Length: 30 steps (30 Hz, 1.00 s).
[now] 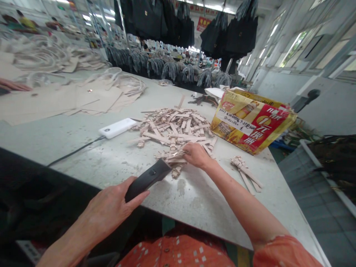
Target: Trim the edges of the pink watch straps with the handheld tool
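Note:
My left hand is wrapped round a black handheld tool with a small button on its side. Its far end points at the near edge of a pile of beige buckle straps. There my right hand is closed on a few buckle straps, its fingertips partly hidden among them. Metal buckles show on many of the straps. A small separate bunch of straps lies to the right of my right forearm.
Left of the pile lies a white device with a black cable. A yellow and red cardboard box stands at the right edge. Beige panels and another person's hand are far left. Black bags hang behind.

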Each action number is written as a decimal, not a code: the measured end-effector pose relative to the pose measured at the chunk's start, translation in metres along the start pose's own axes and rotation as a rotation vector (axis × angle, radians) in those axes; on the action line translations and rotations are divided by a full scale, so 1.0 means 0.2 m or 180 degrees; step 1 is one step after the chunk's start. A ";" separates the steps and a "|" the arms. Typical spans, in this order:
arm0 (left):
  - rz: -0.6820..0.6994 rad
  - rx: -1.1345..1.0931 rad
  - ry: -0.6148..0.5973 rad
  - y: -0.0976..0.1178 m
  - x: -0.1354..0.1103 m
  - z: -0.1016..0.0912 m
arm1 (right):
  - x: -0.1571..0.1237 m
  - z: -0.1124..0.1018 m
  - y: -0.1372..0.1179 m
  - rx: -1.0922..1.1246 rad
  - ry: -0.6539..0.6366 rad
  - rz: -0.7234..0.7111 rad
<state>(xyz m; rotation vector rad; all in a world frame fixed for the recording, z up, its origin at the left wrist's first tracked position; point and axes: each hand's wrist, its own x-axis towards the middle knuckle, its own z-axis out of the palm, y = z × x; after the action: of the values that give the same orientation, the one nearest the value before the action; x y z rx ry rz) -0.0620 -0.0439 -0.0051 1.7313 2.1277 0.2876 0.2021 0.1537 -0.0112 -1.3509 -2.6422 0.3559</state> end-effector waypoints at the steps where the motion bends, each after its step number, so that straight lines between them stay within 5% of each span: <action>1: 0.0015 -0.0034 -0.0006 0.00 0.00 0.00 | 0.00 0.00 0.00 0.0028 0.0031 0.0014; 14: -0.0072 0.0090 -0.0162 0.02 -0.05 0.02 | -0.03 -0.04 -0.05 0.0081 0.0183 0.0090; 21: -0.0062 0.0095 -0.0290 0.04 -0.06 0.03 | -0.10 0.05 -0.05 -0.0176 0.0184 0.0267; 30: -0.0111 0.0135 -0.0448 0.07 -0.09 0.02 | -0.15 -0.01 0.04 0.1368 0.0209 -0.0063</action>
<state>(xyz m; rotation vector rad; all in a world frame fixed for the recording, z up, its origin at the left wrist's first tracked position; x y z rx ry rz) -0.0455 -0.0585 -0.0004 1.6831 2.0740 0.1084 0.2265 0.1338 -0.0114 -1.1707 -2.3401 0.8062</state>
